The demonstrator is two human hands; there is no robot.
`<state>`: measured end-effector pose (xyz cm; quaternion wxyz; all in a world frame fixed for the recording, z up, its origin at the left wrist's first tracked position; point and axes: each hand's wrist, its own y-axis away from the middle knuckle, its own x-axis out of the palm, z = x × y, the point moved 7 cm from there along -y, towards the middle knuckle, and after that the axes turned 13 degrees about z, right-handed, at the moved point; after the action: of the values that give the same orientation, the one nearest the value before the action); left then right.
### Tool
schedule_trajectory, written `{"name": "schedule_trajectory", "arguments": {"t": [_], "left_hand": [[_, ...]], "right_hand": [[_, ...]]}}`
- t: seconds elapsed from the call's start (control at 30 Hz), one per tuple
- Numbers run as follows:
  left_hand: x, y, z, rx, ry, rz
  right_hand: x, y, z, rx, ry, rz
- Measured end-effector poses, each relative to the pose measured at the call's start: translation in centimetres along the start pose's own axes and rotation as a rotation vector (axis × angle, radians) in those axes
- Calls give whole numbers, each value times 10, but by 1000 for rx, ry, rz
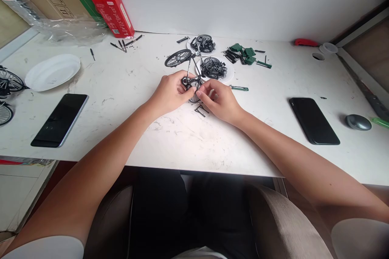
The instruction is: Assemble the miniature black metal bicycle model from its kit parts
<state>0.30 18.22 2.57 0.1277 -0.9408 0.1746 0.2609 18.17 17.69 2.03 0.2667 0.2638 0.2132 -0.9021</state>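
Between my hands is a small black model bicycle (179,57), tilted, with one wheel toward the back left and the other close to me. My left hand (172,92) is closed on its near-wheel end from the left. From the right, my right hand (219,99) pinches at the same wheel (195,89), thumb and fingertips together; whether a small part sits in that pinch is hidden. A small black frame-shaped part (201,110) lies on the table just below the hands. Behind the bicycle, a white paper plate (230,73) carries black wheels and parts.
A second plate (189,44) of wheels stands behind. Green and black pieces (243,53) lie right of it. Phones (60,120) (314,120) rest at both sides, with a mouse (358,122) far right. At left are a paper plate (53,72), finished-looking bicycles (10,81) and a red box (114,14).
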Motion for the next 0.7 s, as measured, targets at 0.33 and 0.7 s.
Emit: {"name": "schedule_trajectory", "arguments": {"t": [0.33, 0.7], "left_hand": [[0, 0, -2, -24, -17, 11], [-1, -1, -3, 2, -27, 10]], "right_hand": [[3, 0, -1, 15, -41, 28], [3, 1, -2, 10, -37, 29]]}}
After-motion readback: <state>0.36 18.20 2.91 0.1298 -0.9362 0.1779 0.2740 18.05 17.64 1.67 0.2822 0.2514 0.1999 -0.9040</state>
